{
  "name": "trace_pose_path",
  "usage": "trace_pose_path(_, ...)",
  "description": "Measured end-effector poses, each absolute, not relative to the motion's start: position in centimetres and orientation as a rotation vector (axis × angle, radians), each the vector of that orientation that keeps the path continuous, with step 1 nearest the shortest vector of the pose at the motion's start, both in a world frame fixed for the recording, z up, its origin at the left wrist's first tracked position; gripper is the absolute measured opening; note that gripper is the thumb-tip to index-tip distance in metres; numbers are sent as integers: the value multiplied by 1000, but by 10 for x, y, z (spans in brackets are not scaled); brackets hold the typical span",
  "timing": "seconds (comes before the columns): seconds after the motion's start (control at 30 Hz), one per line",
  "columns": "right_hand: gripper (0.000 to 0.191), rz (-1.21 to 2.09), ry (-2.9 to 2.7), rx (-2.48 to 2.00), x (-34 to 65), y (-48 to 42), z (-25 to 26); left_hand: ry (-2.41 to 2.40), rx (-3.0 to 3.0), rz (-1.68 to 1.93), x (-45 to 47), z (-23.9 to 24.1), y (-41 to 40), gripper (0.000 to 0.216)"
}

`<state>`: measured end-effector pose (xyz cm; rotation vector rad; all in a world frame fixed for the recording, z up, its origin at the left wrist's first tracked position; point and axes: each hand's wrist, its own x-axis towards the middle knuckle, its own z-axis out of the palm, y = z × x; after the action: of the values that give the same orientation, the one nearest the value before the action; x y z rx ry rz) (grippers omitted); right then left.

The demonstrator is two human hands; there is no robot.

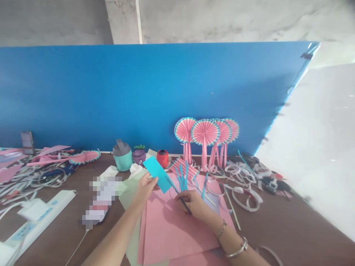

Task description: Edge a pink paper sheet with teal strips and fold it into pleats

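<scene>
My left hand (146, 186) pinches a bright blue paper rectangle (158, 173) by its lower left edge, holding it tilted above the pink sheets. My right hand (191, 203) is closed around a slim dark tool (185, 205), whose exact kind I cannot make out; its thin end points up to the blue paper's right edge. Under both hands lies a stack of pink paper sheets (172, 236). Narrow blue paper strips (183, 177) lie just beyond my right hand, near a pleated pink paper piece (181, 168).
Pink paper rosettes (205, 132) lean against a blue partition (124, 88). A teal cup (122, 158), purple pot (139, 156) and red thread spool (162, 158) stand behind. Left are a phone (101, 203) and power strip (41, 221); right, curled white strips (246, 199).
</scene>
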<state>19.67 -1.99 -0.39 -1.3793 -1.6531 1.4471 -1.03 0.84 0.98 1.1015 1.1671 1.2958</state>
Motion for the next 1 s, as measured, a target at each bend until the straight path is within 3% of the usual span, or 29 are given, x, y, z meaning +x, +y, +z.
trace_pose_path(1.0, 26, 1429, -1640, -1323, 196, -17, -10, 982, 1167, 1134, -2, 7, -1, 44)
